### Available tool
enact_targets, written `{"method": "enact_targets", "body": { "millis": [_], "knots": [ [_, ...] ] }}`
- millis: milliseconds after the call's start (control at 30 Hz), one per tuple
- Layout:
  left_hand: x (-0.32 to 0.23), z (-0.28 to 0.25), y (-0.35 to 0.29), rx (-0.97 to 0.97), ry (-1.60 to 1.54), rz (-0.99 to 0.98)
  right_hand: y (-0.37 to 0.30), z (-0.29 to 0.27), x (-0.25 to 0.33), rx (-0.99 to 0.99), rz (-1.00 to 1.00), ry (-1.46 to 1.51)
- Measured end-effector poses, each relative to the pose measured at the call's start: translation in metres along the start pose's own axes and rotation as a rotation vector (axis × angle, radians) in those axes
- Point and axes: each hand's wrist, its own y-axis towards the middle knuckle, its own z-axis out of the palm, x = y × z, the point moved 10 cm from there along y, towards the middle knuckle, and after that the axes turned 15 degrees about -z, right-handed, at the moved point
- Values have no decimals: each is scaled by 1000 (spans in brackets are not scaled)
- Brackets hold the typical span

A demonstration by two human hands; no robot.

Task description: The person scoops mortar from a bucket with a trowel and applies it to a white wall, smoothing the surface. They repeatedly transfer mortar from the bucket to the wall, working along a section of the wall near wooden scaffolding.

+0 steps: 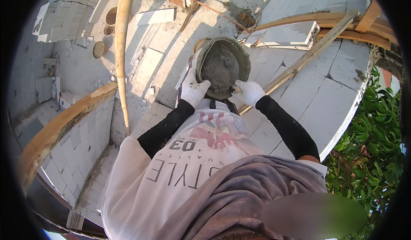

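Observation:
A round dark bucket (244,60) with grey wet mortar (220,66) inside is in front of my body. White work gloves cover both hands, and black sleeves run down to the wrists. My left hand (194,89) is closed on the near left part of the bucket's rim. On the near right of the same rim, my right hand (250,93) grips with its thumb and fingers. The bucket's underside and the fingers behind its wall are hidden.
Beneath me runs a white block wall (295,111) with a long wooden plank (299,64) across it. A white block (289,35) lies beyond the bucket. A bamboo pole (121,47) rises at left, near a wooden beam (68,126). Green leaves (364,141) border the right.

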Motion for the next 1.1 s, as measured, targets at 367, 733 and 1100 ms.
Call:
{"method": "enact_targets", "body": {
  "millis": [367,733,1100],
  "knots": [
    [27,33,27,154,-236,-47,-36,-12,-11,-97,114,119],
    [2,53,50,408,-410,-157,-140,-116,34,-294,160,178],
    [1,77,94,444,-393,-98,-436,-321,64,-704,613,570]
  ]
}}
